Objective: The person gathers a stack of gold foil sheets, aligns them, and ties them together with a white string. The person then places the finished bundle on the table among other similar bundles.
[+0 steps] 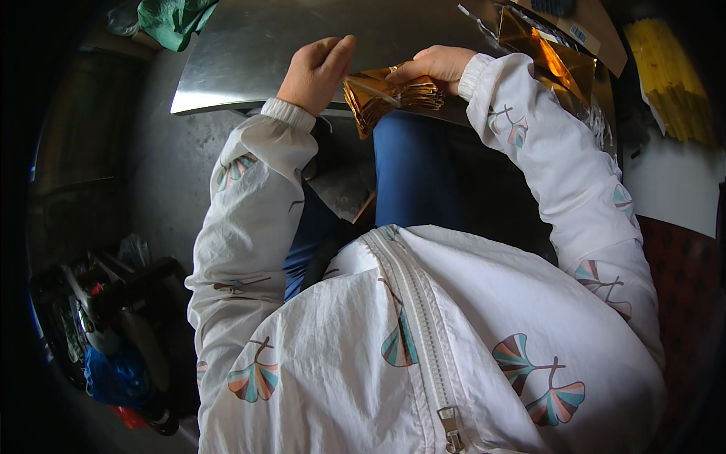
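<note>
Gold foil bundle gathered at its middle; fastening unconfirmed

We find the gold foil bundle (367, 100) at the near edge of the bench (257, 57), above the person's blue trouser leg (412, 170). Its layers are drawn in at a narrow middle and fan out at both ends. A pale tie (396, 95) appears to cross that middle.

The right hand (439, 66) is closed on the bundle, thumb on top. The left hand (318, 72), just beside it, is curled into a loose fist with the thumb against the forefinger; we cannot tell whether it grips a strand.

We judge the stacking and gathering done. Whether the tie is secured we cannot establish; the ends look largely unspread, so any opening-out of the layers would remain.

Farther right lie loose gold foil (556, 57) and a yellow bundle (669, 79). A green bag (174, 21) sits at upper left.
</note>
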